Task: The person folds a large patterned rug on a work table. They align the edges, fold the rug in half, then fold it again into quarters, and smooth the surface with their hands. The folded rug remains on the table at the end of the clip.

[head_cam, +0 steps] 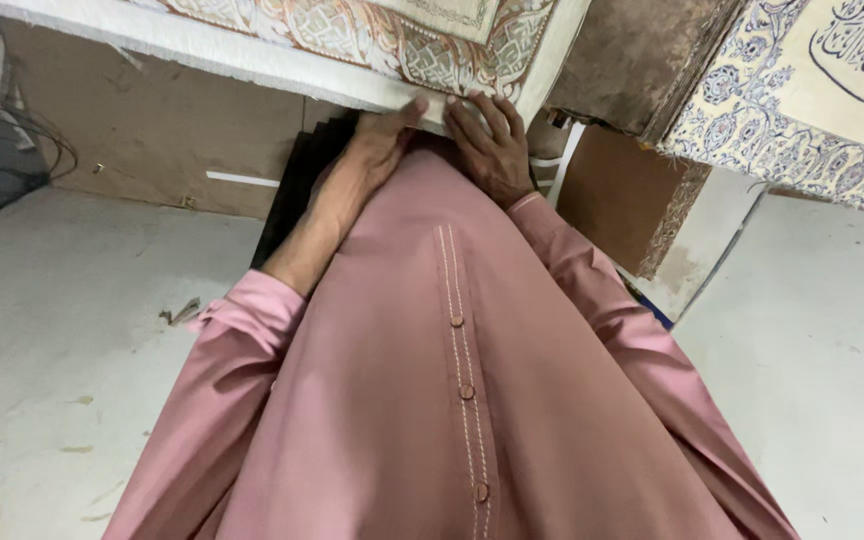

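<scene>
Pink cloth fills the lower middle of the view: the person's long buttoned shirt [452, 400], with a stitched placket and three round buttons running down it, and both sleeves reaching up toward the top of the frame. Above it, the left hand [377, 150] and the right hand [492, 145] rest side by side on the near edge of an ornate printed panel [372, 40], a flat board with a cream rim and a woven-looking border of orange, brown and green knotwork. The left hand lies flat with its fingers stretched out along the underside and its thumb against the white edge; the right hand has its fingers spread and pressed on the same edge, just beside the left. Neither hand is closed round the panel: both are open and press against it, and whether any fingertips hook over the far side cannot be told. The panel sits at the top centre, slanting across the frame, close against the person's chest. To the right stands a brown board [612, 200], and beyond it a second decorated panel [802, 110] with blue floral borders and dark calligraphy on a cream ground. A tan hardboard sheet [152, 130] leans at the left, above the pale, scuffed floor [72, 320]
</scene>
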### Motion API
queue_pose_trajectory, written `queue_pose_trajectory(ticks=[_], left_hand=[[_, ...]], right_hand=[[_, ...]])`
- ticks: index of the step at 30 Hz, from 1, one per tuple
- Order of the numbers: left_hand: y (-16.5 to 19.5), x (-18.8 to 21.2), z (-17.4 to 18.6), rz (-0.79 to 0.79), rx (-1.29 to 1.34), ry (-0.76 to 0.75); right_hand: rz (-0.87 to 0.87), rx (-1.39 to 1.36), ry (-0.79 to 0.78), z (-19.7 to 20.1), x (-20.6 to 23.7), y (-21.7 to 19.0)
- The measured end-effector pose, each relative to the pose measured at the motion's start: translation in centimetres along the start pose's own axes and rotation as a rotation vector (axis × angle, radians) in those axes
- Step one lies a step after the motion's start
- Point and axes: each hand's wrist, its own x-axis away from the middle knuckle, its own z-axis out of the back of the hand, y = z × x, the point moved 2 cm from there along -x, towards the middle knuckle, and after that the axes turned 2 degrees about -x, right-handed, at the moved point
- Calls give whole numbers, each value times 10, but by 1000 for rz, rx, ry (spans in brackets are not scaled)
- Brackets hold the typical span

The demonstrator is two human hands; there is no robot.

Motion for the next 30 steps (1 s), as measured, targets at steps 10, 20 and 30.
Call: queue_pose_trajectory(ticks=[10, 20, 30], left_hand=[[-22, -16, -6, -409, -163, 89], [-18, -19, -2, -419, -154, 25], [-15, -26, 10, -352, -84, 28]], right_hand=[[-21, 31, 47, -5, -1, 0], [-254, -225, 246, 4, -31, 9], [-314, -431, 381, 0, -46, 19]])
